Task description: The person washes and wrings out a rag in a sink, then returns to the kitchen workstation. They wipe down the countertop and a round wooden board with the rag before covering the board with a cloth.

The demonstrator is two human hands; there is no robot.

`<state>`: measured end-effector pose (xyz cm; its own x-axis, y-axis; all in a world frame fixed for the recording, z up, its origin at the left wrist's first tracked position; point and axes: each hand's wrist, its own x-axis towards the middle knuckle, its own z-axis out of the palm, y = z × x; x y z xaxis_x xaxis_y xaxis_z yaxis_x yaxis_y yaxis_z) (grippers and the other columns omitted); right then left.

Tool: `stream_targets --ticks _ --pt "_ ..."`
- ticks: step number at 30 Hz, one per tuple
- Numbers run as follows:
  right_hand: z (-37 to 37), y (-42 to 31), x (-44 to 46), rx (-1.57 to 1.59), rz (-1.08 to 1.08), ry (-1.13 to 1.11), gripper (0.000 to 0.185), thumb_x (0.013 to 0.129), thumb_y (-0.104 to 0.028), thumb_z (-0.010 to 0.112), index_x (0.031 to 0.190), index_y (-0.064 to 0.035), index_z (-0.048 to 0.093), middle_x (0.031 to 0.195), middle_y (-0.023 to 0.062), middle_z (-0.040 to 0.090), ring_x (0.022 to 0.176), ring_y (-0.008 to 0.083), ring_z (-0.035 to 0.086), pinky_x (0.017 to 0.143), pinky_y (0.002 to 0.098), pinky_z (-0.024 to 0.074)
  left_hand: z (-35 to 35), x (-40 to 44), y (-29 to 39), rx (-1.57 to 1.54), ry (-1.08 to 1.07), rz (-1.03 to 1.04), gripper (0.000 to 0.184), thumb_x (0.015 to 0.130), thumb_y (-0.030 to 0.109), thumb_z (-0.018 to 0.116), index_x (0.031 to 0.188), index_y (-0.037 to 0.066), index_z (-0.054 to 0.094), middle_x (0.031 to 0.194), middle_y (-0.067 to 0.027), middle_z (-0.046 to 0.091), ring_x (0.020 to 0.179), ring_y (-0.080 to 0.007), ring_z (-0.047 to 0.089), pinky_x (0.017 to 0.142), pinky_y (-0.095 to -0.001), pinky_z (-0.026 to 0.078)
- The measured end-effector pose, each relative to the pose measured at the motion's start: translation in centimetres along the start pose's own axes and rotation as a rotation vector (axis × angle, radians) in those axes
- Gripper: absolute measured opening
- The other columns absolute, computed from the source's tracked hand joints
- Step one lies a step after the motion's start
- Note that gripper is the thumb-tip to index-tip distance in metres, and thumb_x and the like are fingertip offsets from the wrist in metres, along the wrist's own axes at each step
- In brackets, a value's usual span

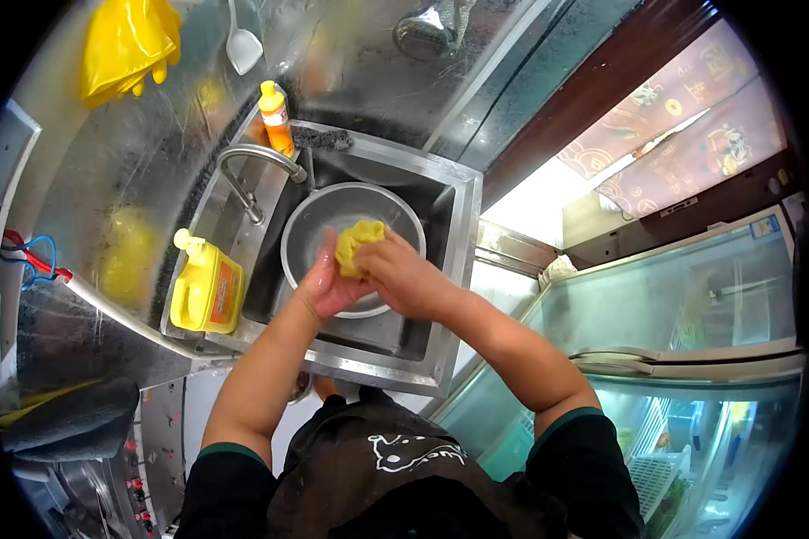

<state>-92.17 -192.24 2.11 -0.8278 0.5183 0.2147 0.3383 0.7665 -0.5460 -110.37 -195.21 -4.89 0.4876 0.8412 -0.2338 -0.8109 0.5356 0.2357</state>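
Note:
A crumpled yellow cloth (pixel 361 246) is bunched between my two hands above a round metal basin (pixel 307 225). My left hand (pixel 331 280) presses against it from the left and below, thumb pointing up along its side. From the right, my right hand (pixel 403 275) has its fingers curled over the cloth. The basin sits inside a stainless steel sink (pixel 449 269), and its lower part is partly hidden by my hands.
A curved faucet (pixel 253 151) reaches over the sink's left side. Beside it stand a yellow jug (pixel 208 287) and an orange bottle (pixel 277 119). Yellow gloves (pixel 130 45) and a white spatula (pixel 244 47) hang on the wall. A glass-doored fridge (pixel 665 296) is at right.

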Motion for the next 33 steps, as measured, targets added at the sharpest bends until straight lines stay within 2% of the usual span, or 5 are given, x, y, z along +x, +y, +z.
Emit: stream_targets --ticks 4,11,20,24,33 --pt "-2.5 -0.5 -1.0 -0.373 -0.056 0.120 0.066 0.077 -0.001 0.059 0.140 -0.0139 0.043 0.144 0.0080 0.045 0.139 0.0282 0.037 0.116 0.0628 0.0133 -0.1 -1.1 2.5 0.251 0.041 -0.137 0.028 0.091 0.022 0.066 0.112 0.007 0.055 0.089 -0.0062 0.055 0.069 -0.0142 0.048 0.053 -0.0235 0.038" --pt "-2.0 1.3 2.5 -0.618 -0.346 0.031 0.068 0.081 -0.011 0.062 0.144 -0.0195 0.039 0.153 0.0024 0.035 0.144 0.0228 0.028 0.117 0.0602 0.0136 2.9 -0.5 4.4 0.708 -0.128 -0.419 0.016 0.088 0.015 0.064 0.082 0.008 0.051 0.067 -0.0016 0.047 0.054 -0.0104 0.040 0.046 -0.0234 0.028" --pt "-2.0 3.4 5.3 -0.682 -0.288 -0.133 0.022 0.083 -0.015 0.059 0.104 -0.0126 0.053 0.100 0.0050 0.062 0.111 0.0239 0.057 0.115 0.0518 0.0237 5.6 1.1 6.4 1.212 0.002 -0.469 0.022 0.081 0.019 0.073 0.084 0.007 0.055 0.068 -0.0054 0.055 0.048 -0.0124 0.049 0.041 -0.0263 0.034" --pt "1.1 4.5 5.2 -0.543 0.184 -0.216 0.032 0.077 -0.022 0.067 0.104 -0.0076 0.057 0.095 0.0132 0.068 0.093 0.0303 0.065 0.094 0.0443 0.0441 0.8 5.1 6.4 2.381 -0.049 -0.122 0.028 0.074 0.018 0.072 0.093 0.002 0.059 0.091 -0.0213 0.069 0.082 -0.0315 0.069 0.074 -0.0390 0.054" --pt "2.1 7.1 4.6 0.640 0.859 -0.243 0.024 0.071 -0.011 0.065 0.090 0.0023 0.061 0.074 0.0059 0.061 0.059 0.0149 0.061 0.053 0.0278 0.0507 2.6 2.2 3.1 2.363 0.231 0.651 0.041 0.074 0.017 0.073 0.110 0.016 0.054 0.099 -0.0098 0.064 0.092 -0.0335 0.064 0.076 -0.0457 0.051"
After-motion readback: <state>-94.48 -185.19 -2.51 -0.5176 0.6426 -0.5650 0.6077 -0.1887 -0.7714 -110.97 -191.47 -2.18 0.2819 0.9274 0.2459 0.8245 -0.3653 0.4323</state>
